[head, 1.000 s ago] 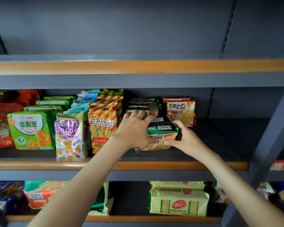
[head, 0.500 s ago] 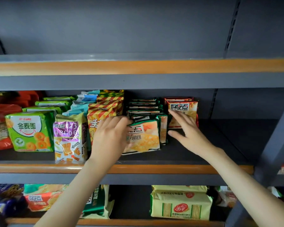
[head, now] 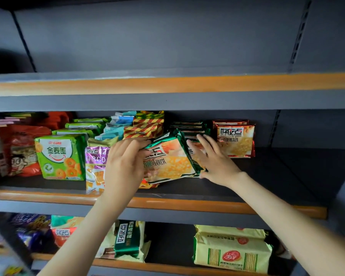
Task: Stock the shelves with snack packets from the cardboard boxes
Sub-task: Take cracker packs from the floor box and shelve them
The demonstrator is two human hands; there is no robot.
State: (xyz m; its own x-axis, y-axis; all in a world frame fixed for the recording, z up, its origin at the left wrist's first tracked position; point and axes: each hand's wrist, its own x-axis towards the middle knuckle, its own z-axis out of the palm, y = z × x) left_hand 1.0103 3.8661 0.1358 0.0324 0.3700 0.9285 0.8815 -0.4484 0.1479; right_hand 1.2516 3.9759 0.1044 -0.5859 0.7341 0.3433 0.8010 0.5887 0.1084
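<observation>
Beside green packet (head: 171,162): red packet (head: 235,140).

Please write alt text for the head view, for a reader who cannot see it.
Two hands hold a tilted green packet on the middle shelf: the left hand grips its upper left corner, and the right hand presses flat against its right edge. Other snack packets stand on both sides, with a red packet just to the right.

Glossy, foil-like plastic wraps the green packet (head: 171,162); the shelf (head: 287,172) looks like matt dark metal.
</observation>
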